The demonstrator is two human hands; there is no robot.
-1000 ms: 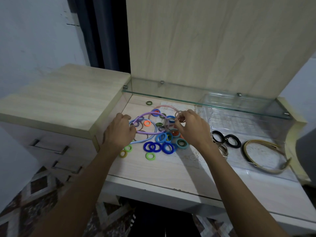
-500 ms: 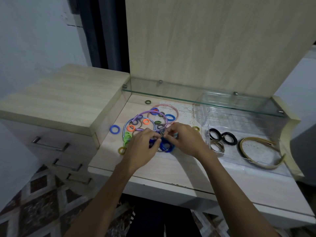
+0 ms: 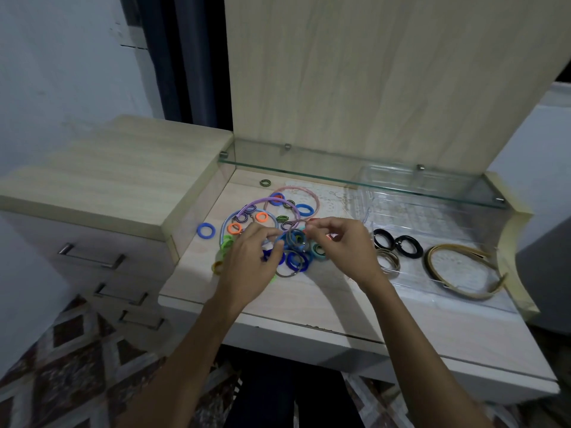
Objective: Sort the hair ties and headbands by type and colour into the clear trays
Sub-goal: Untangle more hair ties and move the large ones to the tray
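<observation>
- The pile of hair ties [image 3: 278, 233] lay loose on the desk [image 3: 309, 298], just left of the clear tray [image 3: 463, 236], with purple, pink and blue headbands tangled through it.
- The left hand [image 3: 247, 264] hovered over the near edge of the pile, fingers curled down with the thumb and fingertips drawn together. It seemed to pinch a thin grey tie [image 3: 295, 239], though blur made the grip hard to confirm.
- The right hand [image 3: 340, 245] sat between the pile and the tray, forefinger and thumb pinched at the same grey tie, other fingers bent. Both hands probably worked together because the ties were hooked into one another and needed teasing apart.
- Inside the tray, two black ties [image 3: 397, 244] sat at its left end beside a dull striped tie [image 3: 387, 262], and a tan headband [image 3: 463, 273] lay further right. That spacing suggested types were being kept apart.
- A lone blue tie [image 3: 206, 231] lay well left of the pile, and a striped one [image 3: 265, 182] behind it under the glass shelf [image 3: 355, 180].
- Most of the sorting looked unfinished.
</observation>
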